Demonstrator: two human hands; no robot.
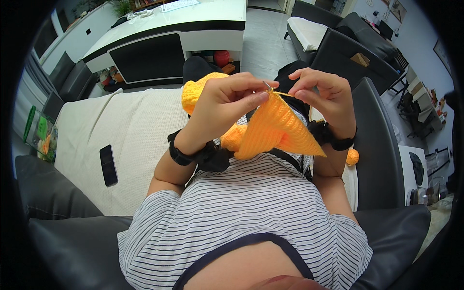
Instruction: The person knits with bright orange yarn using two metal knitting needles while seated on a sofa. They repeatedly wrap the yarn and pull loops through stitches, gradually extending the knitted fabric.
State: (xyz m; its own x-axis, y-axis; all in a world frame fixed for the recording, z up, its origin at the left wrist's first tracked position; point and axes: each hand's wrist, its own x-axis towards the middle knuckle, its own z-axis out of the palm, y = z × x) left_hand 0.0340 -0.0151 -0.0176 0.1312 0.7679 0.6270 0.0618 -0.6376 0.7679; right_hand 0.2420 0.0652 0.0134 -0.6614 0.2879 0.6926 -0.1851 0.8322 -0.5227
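My left hand (232,101) pinches the top corner of an orange-yellow ribbed knitted piece (272,127), which hangs down in front of my striped shirt. The metal tip of a needle or hook (267,85) shows at that corner, between thumb and forefinger. A strand of yarn (284,94) runs from there to my right hand (324,96), whose thumb and forefinger hold it. Behind my left hand lies a yellow knitted bundle (197,92) over my leg; whether it joins the hanging piece is hidden. An orange yarn ball (352,157) rests beside my right forearm.
I sit on a dark sofa with a cream cover (141,123). A smartphone (108,165) lies at left, near a clear green-rimmed tank (41,136). Ahead stands a white-topped table (206,16). The sofa's dark armrest (378,145) rises close on the right.
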